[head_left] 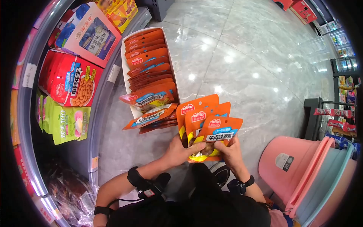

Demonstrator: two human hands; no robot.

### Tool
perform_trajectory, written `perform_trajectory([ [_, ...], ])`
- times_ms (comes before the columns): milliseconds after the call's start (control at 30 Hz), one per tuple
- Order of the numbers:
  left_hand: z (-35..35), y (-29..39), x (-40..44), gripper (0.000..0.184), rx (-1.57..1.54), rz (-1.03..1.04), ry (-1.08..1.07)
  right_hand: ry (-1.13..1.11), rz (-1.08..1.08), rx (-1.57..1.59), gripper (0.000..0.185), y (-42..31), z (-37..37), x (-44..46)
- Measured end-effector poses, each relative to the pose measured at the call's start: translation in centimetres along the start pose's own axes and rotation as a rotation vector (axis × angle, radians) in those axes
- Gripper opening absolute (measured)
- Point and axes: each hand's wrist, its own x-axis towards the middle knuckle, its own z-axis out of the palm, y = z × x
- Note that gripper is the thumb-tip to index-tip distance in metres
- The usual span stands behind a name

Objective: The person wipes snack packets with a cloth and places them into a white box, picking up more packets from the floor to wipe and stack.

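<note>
Several orange snack packets (217, 130) are fanned out between my two hands, in front of my body. My left hand (185, 149) grips their lower left side, thumb on the front. My right hand (230, 151) holds the lower right side of the front packet, its thumb pressed on the face. Just left of them, a long white box (169, 41) holds a row of similar orange packets (147, 58). Near the box's closer end some packets (151, 115) lean or lie across the edge.
Shelves on the left carry red packets (70, 79), green packets (70, 123) and a pink-and-white box (90, 36). Stacked pink and blue buckets (291, 159) stand at the right. Behind them is a dark rack with hanging packets (332, 112). Grey tiled floor (245, 68) lies between.
</note>
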Motion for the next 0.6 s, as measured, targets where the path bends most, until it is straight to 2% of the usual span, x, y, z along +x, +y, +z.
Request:
perform_trajectory([
  [67, -0.3, 0.5, -0.3, 0.044, -0.023, 0.006, -0.003, -0.016, 0.031, 0.303, 0.054, 0.4, 0.5, 0.3],
  [200, -0.2, 0.0, -0.6, 0.044, -0.186, 0.045, -0.057, 0.012, 0.108, 0.489, 0.046, 0.5, 0.1, 0.4],
  [267, -0.9, 0.7, -0.6, 0.043, -0.232, -0.097, -0.100, 0.054, 0.032, 0.403, 0.042, 0.8, -0.2, 0.4],
  [333, -0.9, -0.4, 0.0, 0.042, -0.257, -0.024, -0.140, 0.123, 0.023, 0.218, 0.039, 1.1, -1.0, 0.1],
  [467, -1.4, -0.6, -0.5, 0.041, -0.226, -0.038, -0.079, 0.103, 0.015, 0.358, 0.037, 1.0, -1.7, 0.7],
  [533, -1.1, -0.6, -0.4, 0.040, -0.135, -0.028, -0.041, 0.075, 0.069, 0.377, 0.047, 0.3, -1.3, 0.5],
  [600, -0.8, 0.1, -0.4, 0.038, -0.172, -0.073, -0.055, 0.066, 0.061, 0.422, 0.043, 1.2, -0.7, 0.5],
])
